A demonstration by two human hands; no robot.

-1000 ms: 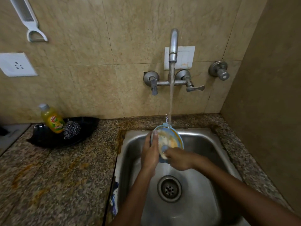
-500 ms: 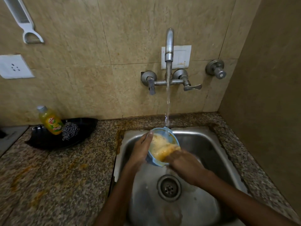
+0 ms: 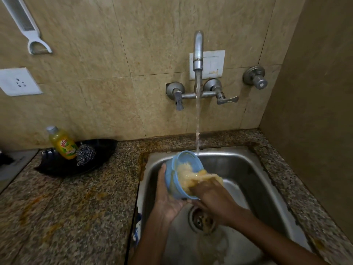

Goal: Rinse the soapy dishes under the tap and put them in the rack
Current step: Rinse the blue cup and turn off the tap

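The tiled wall [image 3: 114,54] fills the top of the view, w/ a darker side wall [image 3: 315,92] on the right. Below runs a speckled granite counter [image 3: 66,207], streaked w/ orange stains. Set into it is a steel sink [image 3: 248,169], drain [image 3: 202,220] near the middle, yellowish bits sitting in it. A wall tap [image 3: 198,54] w/ two lever handles runs a thin stream of water [image 3: 197,121], which lands at the back edge of the sink just behind the bowl. A separate round valve [image 3: 255,77] sits to the tap's right, and a white switch plate [image 3: 212,64] behind the spout.

On the counter's left, a black tray [image 3: 57,167] holds a yellow dish soap bottle [image 3: 63,144], leaning, and a steel scrubber [image 3: 86,154] touching it. A white socket [image 3: 18,81] and a white peeler [image 3: 24,23] hang on the wall above.

Over the sink, the left hand [image 3: 168,197] cups a blue bowl [image 3: 177,176] from beneath and outside, fingers curled round its wall; bowl is tilted on its side, mouth toward the right. The right hand [image 3: 215,199] reaches into the mouth, fingers closed on a soaked yellow sponge [image 3: 194,175] pressed against the inside. Bowl is above the sink's left-centre, just in front of the stream.
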